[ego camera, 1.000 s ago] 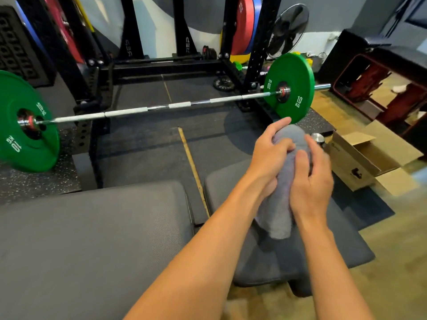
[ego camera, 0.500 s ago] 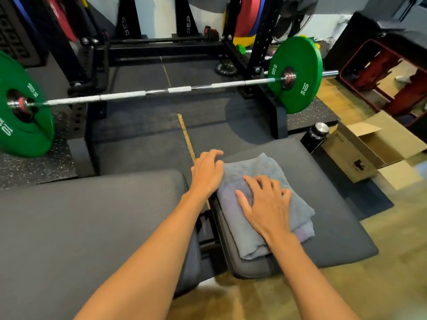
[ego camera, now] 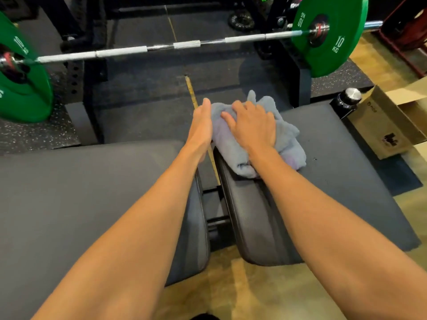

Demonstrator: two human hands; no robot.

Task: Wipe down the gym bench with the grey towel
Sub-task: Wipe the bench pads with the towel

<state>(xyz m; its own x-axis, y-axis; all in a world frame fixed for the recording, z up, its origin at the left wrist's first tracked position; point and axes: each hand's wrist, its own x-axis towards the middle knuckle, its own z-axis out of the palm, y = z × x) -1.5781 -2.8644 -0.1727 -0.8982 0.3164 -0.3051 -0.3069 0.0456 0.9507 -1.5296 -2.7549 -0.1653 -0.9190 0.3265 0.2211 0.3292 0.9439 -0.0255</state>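
Grey towel [ego camera: 286, 137] bunched on bench pad [ego camera: 335, 181] under right hand [ego camera: 251, 128], flat, unclenched; left hand [ego camera: 201, 125] open alongside.

A: What does the surface [ego camera: 335, 181] look like?

B: Dark grey padding, matt, with a fine grain like vinyl or leatherette. The rounded near edge catches a slight sheen.

A: And the grey towel [ego camera: 286, 139]?

B: Soft, fuzzy cloth, rumpled, no shine at all.

A: The barbell [ego camera: 161, 46]?

B: Bare metal, shiny in the smooth stretches, duller and rough where it is knurled. The green plate [ego camera: 330, 49] looks like matt rubber.

A: The floor?

B: Black speckled rubber mat [ego camera: 342, 82] under the rack, smooth wood-look boards nearer. The box [ego camera: 388, 125] is plain brown cardboard, and the bottle [ego camera: 350, 98] has a brushed metal cap.
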